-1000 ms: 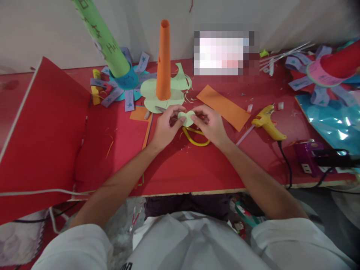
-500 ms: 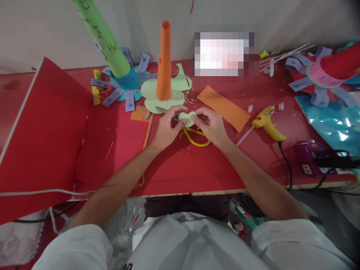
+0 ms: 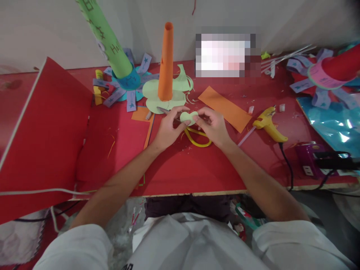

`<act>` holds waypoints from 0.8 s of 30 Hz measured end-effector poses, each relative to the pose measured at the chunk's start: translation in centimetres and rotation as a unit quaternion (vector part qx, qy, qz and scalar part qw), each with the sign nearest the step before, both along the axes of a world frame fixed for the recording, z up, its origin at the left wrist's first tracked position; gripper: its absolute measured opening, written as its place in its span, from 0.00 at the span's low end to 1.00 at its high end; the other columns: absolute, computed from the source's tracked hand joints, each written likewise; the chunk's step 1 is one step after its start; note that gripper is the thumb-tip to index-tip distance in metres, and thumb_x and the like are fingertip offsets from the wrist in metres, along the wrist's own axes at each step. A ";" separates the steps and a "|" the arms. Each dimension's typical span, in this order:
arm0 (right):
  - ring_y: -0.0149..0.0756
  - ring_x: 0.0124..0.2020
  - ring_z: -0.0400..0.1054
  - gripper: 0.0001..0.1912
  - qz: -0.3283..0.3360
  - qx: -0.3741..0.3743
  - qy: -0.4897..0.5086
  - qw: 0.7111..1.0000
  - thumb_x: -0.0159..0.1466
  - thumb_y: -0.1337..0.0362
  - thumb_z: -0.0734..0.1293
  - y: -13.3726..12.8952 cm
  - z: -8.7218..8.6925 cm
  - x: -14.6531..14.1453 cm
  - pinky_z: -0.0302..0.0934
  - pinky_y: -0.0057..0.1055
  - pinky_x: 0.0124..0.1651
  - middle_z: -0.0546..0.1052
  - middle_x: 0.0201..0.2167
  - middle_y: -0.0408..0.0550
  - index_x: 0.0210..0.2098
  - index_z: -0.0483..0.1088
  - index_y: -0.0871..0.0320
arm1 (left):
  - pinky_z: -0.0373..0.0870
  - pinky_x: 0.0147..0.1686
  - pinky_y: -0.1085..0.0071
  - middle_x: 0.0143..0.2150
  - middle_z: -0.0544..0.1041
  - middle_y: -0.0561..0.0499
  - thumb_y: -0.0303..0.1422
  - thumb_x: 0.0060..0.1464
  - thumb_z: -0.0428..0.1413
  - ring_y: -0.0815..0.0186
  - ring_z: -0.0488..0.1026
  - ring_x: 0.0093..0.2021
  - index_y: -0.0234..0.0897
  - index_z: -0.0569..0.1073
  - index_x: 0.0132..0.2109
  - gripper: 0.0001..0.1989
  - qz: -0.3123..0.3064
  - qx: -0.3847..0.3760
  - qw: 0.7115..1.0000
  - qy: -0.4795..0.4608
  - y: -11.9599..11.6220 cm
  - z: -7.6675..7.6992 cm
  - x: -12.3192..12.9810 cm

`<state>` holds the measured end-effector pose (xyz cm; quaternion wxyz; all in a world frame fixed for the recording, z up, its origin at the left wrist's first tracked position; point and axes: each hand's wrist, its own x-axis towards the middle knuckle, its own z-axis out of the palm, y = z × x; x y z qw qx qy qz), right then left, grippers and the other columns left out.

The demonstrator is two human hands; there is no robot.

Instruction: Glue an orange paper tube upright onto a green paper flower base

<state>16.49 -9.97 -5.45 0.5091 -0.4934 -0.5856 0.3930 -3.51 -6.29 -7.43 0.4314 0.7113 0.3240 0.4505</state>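
Note:
Between my hands is a small pale-green paper heart (image 3: 188,117), pinched at both sides. My left hand (image 3: 170,129) grips its left edge between thumb and fingers. My right hand (image 3: 213,125) has its thumb and fingers closed on the right edge. Just below the heart lie scissors (image 3: 197,143) with yellow handles; their blades pass partly behind my left hand. Beyond my hands an orange paper cone (image 3: 165,67) stands upright on a pale-green, lobed paper base (image 3: 150,103). A cut green scrap (image 3: 184,80) lies beside that base.
An orange paper strip (image 3: 225,108) and a yellow glue gun (image 3: 268,125) lie to the right, near a purple box (image 3: 312,159) with cords. At left are a green paper tube (image 3: 112,48) and a raised red board (image 3: 42,142). Blue shiny sheeting (image 3: 326,116) covers the far right.
The heart has tilted slightly and spread a little wider between my fingers. Both hands keep their hold, and the whole view has shifted slightly.

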 end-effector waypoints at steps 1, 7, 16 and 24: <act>0.32 0.27 0.65 0.31 0.002 0.000 -0.001 1.000 0.64 0.30 0.74 0.0 0.0 0.0 0.63 0.34 0.32 0.72 0.29 0.41 0.35 0.74 0.53 | 0.78 0.50 0.68 0.56 0.82 0.45 0.58 0.68 0.63 0.62 0.81 0.51 0.42 0.76 0.59 0.28 -0.004 -0.004 1.000 -0.003 0.0 0.0 0.0; 0.33 0.28 0.65 0.33 -0.001 -0.008 -0.001 1.000 0.63 0.28 0.73 0.1 0.1 0.0 0.64 0.35 0.32 0.72 0.29 0.42 0.34 0.72 0.53 | 0.78 0.52 0.68 0.55 0.82 0.45 0.58 0.67 0.64 0.63 0.81 0.50 0.42 0.76 0.59 0.27 -0.006 -0.003 1.000 -0.011 -0.1 0.3 0.1; 0.35 0.30 0.67 0.29 -0.030 0.011 -0.038 0.999 0.67 0.32 0.72 0.0 0.2 0.2 0.63 0.36 0.35 0.74 0.29 0.43 0.34 0.72 0.53 | 0.78 0.46 0.70 0.46 0.81 0.49 0.57 0.68 0.63 0.65 0.79 0.43 0.41 0.75 0.59 0.26 0.020 0.001 1.000 -0.005 0.1 -0.2 0.0; 0.42 0.37 0.72 0.20 -0.020 0.063 -0.238 0.969 0.78 0.45 0.63 -0.3 0.2 0.4 0.64 0.39 0.41 0.80 0.35 0.50 0.38 0.73 0.53 | 0.77 0.40 0.72 0.43 0.81 0.51 0.59 0.69 0.60 0.66 0.79 0.40 0.41 0.76 0.52 0.25 0.105 0.026 0.994 -0.017 0.1 0.0 0.0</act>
